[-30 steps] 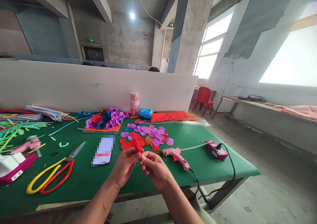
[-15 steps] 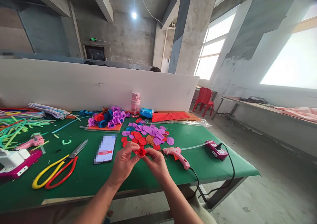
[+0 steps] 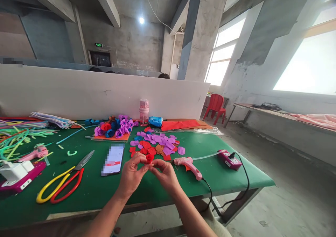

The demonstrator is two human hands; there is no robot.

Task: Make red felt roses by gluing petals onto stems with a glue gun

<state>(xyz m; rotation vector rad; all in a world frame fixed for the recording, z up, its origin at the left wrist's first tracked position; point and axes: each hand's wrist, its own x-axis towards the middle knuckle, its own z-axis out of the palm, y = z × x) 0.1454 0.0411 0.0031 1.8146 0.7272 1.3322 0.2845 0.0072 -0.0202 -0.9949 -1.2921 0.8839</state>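
A small red paper flower [image 3: 149, 158] is pinched between my two hands above the green table. My left hand [image 3: 134, 172] closes on its left side, thumb and fingertips together. My right hand [image 3: 164, 172] grips it low on the right, fingertips nearly meeting those of the left. Just beyond lie loose purple petals [image 3: 156, 138] and red petals [image 3: 151, 151], with a few brown ones among them. A pink glue gun [image 3: 191, 166] rests right of my right hand, its nozzle toward the fingers. Left of my left hand lies a phone [image 3: 113, 160] with its screen lit.
Scissors [image 3: 76, 174] with yellow and red handles lie at left, near a second pink glue gun [image 3: 36, 153] and a power strip. Finished flowers [image 3: 115, 126], a pink bottle [image 3: 144, 112] and red paper [image 3: 180, 124] line the back. Another power strip [image 3: 229, 159] sits right, its cord hanging down.
The red flower now stands more upright, showing its side. My right fingers have slid lower, toward its base. The view has shifted slightly.
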